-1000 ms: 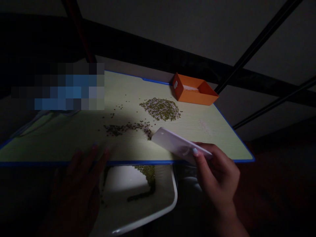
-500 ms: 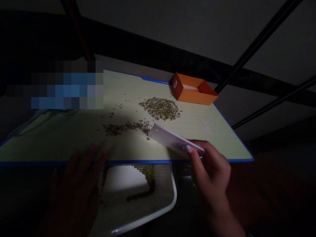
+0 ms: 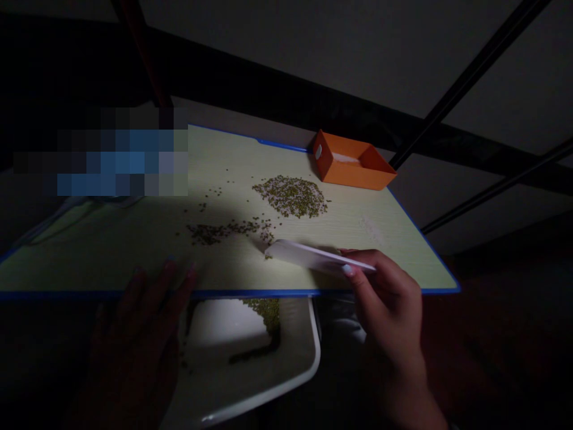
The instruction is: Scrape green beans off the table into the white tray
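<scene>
Pinched between the thumb and fingers of my right hand (image 3: 387, 295) is a flat white scraper-like plate (image 3: 308, 255). Its far end touches the table top near a few small green beans. A thin strip of darker-looking beans (image 3: 224, 230) stretches left from that end. Behind it lies a larger pile of green beans (image 3: 290, 196). My left hand (image 3: 143, 322), deep in shadow, has its fingers spread over the near table edge and holds nothing. Below that edge is a white tub (image 3: 313, 340) with green beans along its inside.
An orange open box (image 3: 358, 173) with pale contents stands at the table's back right. A faint pale patch (image 3: 371, 230) marks the right side of the blue-edged table (image 3: 416, 269). Cables (image 3: 54, 224) lie at the left, beside a pixelated area.
My right hand has drawn the white plate slightly toward me and right, tipping it more edge-on. A few beans at its end have shifted nearer the front. My left hand stays put.
</scene>
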The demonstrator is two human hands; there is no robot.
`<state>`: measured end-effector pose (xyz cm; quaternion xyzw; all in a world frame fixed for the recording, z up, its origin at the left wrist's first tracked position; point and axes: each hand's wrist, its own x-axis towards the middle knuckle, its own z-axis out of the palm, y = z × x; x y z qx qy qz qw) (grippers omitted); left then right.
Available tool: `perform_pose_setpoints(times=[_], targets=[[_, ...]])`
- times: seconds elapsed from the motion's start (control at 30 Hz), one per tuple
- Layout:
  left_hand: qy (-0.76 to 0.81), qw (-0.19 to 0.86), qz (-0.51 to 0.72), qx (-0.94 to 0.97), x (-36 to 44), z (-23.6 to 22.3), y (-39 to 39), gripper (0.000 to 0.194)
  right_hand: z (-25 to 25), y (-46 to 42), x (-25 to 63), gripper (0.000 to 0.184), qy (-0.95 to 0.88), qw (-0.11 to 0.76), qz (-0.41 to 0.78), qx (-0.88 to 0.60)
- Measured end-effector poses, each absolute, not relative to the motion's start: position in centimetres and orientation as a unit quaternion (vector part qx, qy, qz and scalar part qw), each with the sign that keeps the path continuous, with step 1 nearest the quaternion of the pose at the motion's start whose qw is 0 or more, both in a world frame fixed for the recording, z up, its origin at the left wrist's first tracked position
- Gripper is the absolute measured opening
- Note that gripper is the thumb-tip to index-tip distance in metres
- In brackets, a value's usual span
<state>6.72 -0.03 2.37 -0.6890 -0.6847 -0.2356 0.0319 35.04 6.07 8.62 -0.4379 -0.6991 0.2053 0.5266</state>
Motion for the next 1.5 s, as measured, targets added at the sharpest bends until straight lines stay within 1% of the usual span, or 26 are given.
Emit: perform_pose_setpoints(times=[0.1, 0.27, 0.4, 0.53, 0.67, 0.83, 1.17, 1.37, 1.5], targets=[[-0.69, 0.031, -0.229, -0.686, 6.2, 1.9, 0.1, 0.071, 8.9, 5.8, 35.3, 0.014, -0.7, 0.525, 0.218, -0.432], [-0.67, 0.058, -0.213, -0.709, 5.1, 0.9, 0.4, 0.071, 9.1, 5.6, 35.8, 0.016, -0.696, 0.532, 0.227, -0.426], [-0.676, 0.056, -0.219, -0.701, 5.6, 1.3, 0.3, 0.071, 8.8, 6.2, 36.0, 0.017, -0.695, 0.538, 0.229, -0.418], [-0.691, 0.025, -0.209, -0.692, 6.3, 2.1, 0.0, 0.071, 8.6, 6.7, 35.8, 0.016, -0.707, 0.53, 0.233, -0.406], [-0.68, 0.053, -0.208, -0.701, 5.6, 1.5, 0.1, 0.07, 8.7, 6.5, 36.0, 0.015, -0.713, 0.521, 0.223, -0.413], [-0.681, 0.047, -0.202, -0.702, 4.7, 0.8, 0.2, 0.07, 8.8, 6.2, 36.3, 0.015, -0.716, 0.517, 0.232, -0.408], [-0.691, 0.032, -0.213, -0.69, 6.0, 1.9, 0.1, 0.073, 9.4, 4.8, 35.4, 0.013, -0.737, 0.508, 0.23, -0.382], [-0.689, 0.037, -0.2, -0.696, 5.3, 1.3, 0.3, 0.074, 10.3, 3.8, 35.0, 0.021, -0.742, 0.515, 0.21, -0.374], [-0.684, 0.03, -0.184, -0.705, 5.0, 1.2, 0.4, 0.073, 10.3, 3.5, 35.2, 0.025, -0.741, 0.526, 0.145, -0.39]])
